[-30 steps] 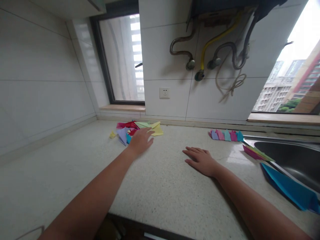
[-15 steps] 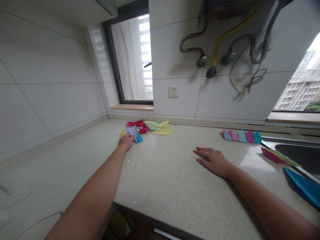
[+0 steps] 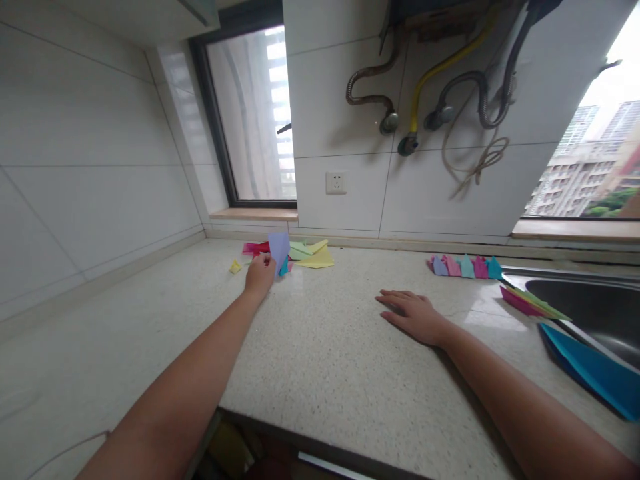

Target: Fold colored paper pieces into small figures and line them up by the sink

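Observation:
At the far left of the counter, my left hand (image 3: 261,273) pinches a lavender folded paper (image 3: 279,247) and holds it upright. Behind and beside it is a loose pile: a pink folded paper (image 3: 253,248), a small blue folded paper (image 3: 284,268), a pale green folded paper (image 3: 300,251) and a yellow folded paper (image 3: 321,259). A small yellow paper piece (image 3: 235,267) lies apart, left of my hand. My right hand (image 3: 411,317) rests on the counter with its fingers stretched out, holding nothing.
Several small coloured paper figures (image 3: 467,267) stand in a row near the sink (image 3: 590,313). Pink and green folded papers (image 3: 530,305) and a large blue folded paper (image 3: 590,367) lie by its edge. A tiled wall with a socket (image 3: 336,183) bounds the counter (image 3: 320,360).
My left hand has shifted slightly to the right and raised the lavender paper more upright, away from the small yellow piece. The view has turned a little to the right; my right hand stays on the counter.

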Tool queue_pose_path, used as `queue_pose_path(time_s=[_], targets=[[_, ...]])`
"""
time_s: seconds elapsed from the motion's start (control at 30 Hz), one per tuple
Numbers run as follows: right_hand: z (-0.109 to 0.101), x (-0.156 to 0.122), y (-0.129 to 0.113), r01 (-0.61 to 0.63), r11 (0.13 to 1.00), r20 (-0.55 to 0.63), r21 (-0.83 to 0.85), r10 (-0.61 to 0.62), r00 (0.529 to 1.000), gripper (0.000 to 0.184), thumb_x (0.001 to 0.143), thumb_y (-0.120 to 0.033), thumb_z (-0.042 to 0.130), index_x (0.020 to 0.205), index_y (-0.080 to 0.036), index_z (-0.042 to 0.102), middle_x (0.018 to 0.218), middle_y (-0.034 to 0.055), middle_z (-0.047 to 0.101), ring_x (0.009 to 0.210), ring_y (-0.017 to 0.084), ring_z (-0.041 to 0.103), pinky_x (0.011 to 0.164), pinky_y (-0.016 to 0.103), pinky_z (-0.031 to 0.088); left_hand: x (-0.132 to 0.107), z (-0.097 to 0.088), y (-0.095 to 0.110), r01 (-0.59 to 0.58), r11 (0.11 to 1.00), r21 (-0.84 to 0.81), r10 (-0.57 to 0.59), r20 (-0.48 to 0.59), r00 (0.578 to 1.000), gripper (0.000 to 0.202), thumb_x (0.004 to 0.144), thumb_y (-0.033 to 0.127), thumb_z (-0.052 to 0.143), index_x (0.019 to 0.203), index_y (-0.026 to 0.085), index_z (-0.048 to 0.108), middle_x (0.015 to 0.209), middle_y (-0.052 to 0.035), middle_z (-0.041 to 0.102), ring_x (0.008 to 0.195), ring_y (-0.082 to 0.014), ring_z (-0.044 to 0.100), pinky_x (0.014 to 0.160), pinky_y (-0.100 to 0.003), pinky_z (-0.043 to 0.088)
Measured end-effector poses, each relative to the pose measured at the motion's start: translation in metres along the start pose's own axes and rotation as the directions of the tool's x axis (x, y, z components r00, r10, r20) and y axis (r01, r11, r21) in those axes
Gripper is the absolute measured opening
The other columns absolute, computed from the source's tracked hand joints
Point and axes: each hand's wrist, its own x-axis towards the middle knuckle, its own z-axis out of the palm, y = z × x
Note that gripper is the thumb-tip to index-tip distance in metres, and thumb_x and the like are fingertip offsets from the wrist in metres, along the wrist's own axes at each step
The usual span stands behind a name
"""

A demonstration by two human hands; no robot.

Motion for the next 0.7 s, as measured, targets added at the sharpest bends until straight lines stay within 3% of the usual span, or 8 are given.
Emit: queue_pose_path(time_s=[0.13, 0.27, 0.4, 0.53, 0.7], targets=[[-0.002, -0.001, -0.002, -0.005, 1.0, -0.003, 0.011, 0.005, 1.0, 0.051, 0.092, -0.058, 0.042, 0.137, -0.038, 0.053, 0.147, 0.004, 0.05, 0.133, 0.032, 0.046, 0.105, 0.055, 0.033, -0.005, 0.012, 0.028, 0.025, 0.961, -0.275, -0.022, 0.013, 1.0, 0.016, 0.084, 0.036, 0.047, 0.083, 0.021, 0.052, 0.076, -0.0022, 0.061, 0.067, -0.0165, 0.06, 0.062, -0.027, 0.048], [-0.004, -0.002, -0.003, -0.005, 1.0, 0.007, 0.025, 0.005, 1.0, 0.051, 0.092, -0.057, 0.043, 0.138, -0.037, 0.053, 0.147, 0.0045, 0.05, 0.134, 0.032, 0.045, 0.105, 0.054, 0.032, -0.023, 0.037, 0.055, 0.083, 0.863, -0.498, -0.016, 0.137, 0.99, 0.019, 0.085, 0.04, 0.046, 0.086, 0.022, 0.048, 0.068, 0.0001, 0.058, 0.056, -0.0145, 0.058, 0.05, -0.025, 0.046], [-0.004, -0.002, -0.003, -0.009, 0.999, 0.009, 0.038, 0.009, 1.0, 0.051, 0.091, -0.057, 0.044, 0.138, -0.037, 0.053, 0.147, 0.005, 0.05, 0.134, 0.032, 0.045, 0.106, 0.054, 0.031, -0.044, 0.059, 0.07, 0.177, 0.767, -0.617, -0.009, 0.265, 0.964, 0.024, 0.081, 0.043, 0.053, 0.089, 0.02, 0.052, 0.074, -0.0023, 0.063, 0.057, -0.0144, 0.06, 0.049, -0.025, 0.046], [-0.005, -0.003, -0.004, -0.004, 0.999, 0.008, 0.038, 0.004, 1.0, 0.05, 0.092, -0.056, 0.044, 0.137, -0.038, 0.053, 0.147, 0.004, 0.05, 0.133, 0.032, 0.046, 0.106, 0.054, 0.031, -0.039, 0.06, 0.061, 0.224, 0.747, -0.626, -0.077, 0.253, 0.964, 0.023, 0.078, 0.041, 0.057, 0.084, 0.02, 0.051, 0.066, 0.0009, 0.058, 0.053, -0.0129, 0.057, 0.048, -0.024, 0.045], [-0.005, -0.003, -0.003, -0.008, 1.0, 0.011, 0.024, 0.008, 1.0, 0.049, 0.092, -0.057, 0.043, 0.137, -0.038, 0.053, 0.148, 0.0037, 0.049, 0.134, 0.032, 0.045, 0.105, 0.054, 0.033, -0.006, 0.031, 0.027, 0.214, 0.801, -0.559, -0.175, 0.124, 0.977, 0.022, 0.078, 0.041, 0.059, 0.083, 0.021, 0.05, 0.06, 0.0028, 0.054, 0.051, -0.0125, 0.055, 0.047, -0.023, 0.043]])
